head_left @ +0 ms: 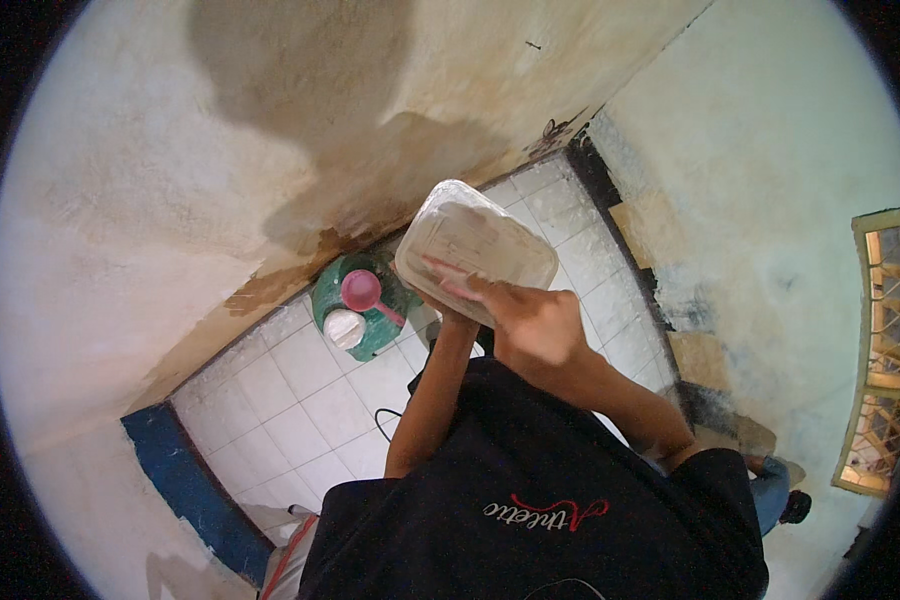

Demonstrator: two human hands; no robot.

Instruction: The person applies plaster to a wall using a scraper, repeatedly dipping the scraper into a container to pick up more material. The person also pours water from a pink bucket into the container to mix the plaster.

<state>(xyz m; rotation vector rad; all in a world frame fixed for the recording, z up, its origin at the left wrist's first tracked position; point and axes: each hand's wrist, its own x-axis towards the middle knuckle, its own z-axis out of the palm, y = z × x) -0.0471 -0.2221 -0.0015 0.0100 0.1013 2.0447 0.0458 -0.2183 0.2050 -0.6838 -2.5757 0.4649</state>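
Observation:
I hold a clear plastic container (pixel 470 235) with rounded corners up in front of my chest, tilted with its open side facing me. My right hand (pixel 535 325) grips its near rim, and the fingers lie inside against the wall. My left hand (pixel 450 318) supports the container from below and is mostly hidden behind it. The inside of the container looks smeared or wet. I cannot tell whether anything lies in it.
Below the container a green jug (pixel 370 335) stands on the white tiled floor (pixel 300 400), with a pink funnel (pixel 362 291) and a white cap (pixel 344 327) on top. A stained wall (pixel 220 180) rises behind, a blue edge (pixel 175 475) lies at left, and a barred window (pixel 885 350) at right.

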